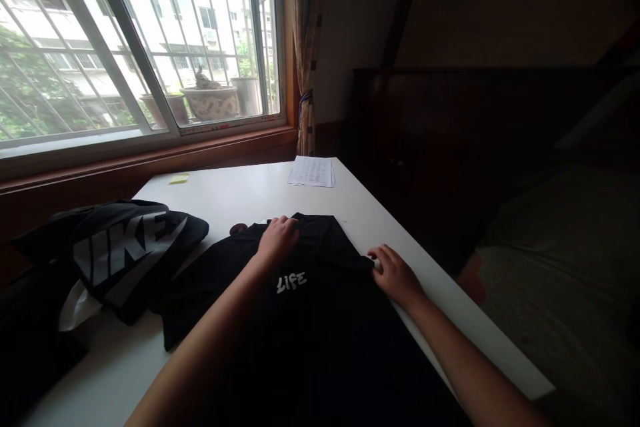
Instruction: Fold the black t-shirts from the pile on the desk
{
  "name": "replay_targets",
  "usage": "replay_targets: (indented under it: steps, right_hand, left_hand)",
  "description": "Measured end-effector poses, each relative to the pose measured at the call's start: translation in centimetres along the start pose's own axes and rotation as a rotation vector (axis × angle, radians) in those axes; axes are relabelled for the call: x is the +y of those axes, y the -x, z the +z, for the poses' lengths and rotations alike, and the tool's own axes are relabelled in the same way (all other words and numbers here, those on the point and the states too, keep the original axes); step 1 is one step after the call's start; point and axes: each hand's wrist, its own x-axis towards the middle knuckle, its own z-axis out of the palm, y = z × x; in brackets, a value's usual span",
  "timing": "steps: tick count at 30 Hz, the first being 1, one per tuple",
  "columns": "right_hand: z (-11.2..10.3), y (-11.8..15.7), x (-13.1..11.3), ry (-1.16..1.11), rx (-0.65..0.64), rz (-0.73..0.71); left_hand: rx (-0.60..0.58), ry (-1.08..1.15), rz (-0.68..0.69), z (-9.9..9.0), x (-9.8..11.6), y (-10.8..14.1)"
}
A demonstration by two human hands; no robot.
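Observation:
A black T-shirt (320, 340) with white "LIFE" lettering lies spread on the white table, its collar end pointing away from me. My left hand (281, 236) is on the cloth near the collar, its fingers curled down; their tips are partly hidden and I cannot make out what they grip. At the right sleeve, my right hand (395, 272) pinches the edge of the shirt between thumb and fingers, near the table's right edge.
Dark clothing (125, 253) with large grey letters is heaped at the left. Behind the shirt are a round brown object (239, 229), papers (313, 171) and yellow notes (179, 178). The white table (235, 190) stands beside a barred window. A bed-like surface (555, 280) lies at the right.

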Motion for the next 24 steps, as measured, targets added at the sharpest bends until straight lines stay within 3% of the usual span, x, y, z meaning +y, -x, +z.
replay_targets:
  steps: [5,10,19,24]
  right_hand:
    - [-0.2,0.1,-0.1,-0.024,-0.025,-0.121]
    - [-0.2,0.1,0.1,0.008,-0.026,-0.159]
    - [0.3,0.2,0.6,0.033,0.015,-0.137]
    - [0.1,0.2,0.4,-0.005,0.004,-0.142]
  left_hand:
    - [-0.085,0.125,0.072,3.5,5.0,-2.6]
    - [-0.14,0.188,-0.01,5.8,6.3,-3.9]
    - [-0.162,0.235,-0.058,5.0,5.6,-2.9]
    - [-0.089,0.143,-0.004,4.7,5.3,-2.3]
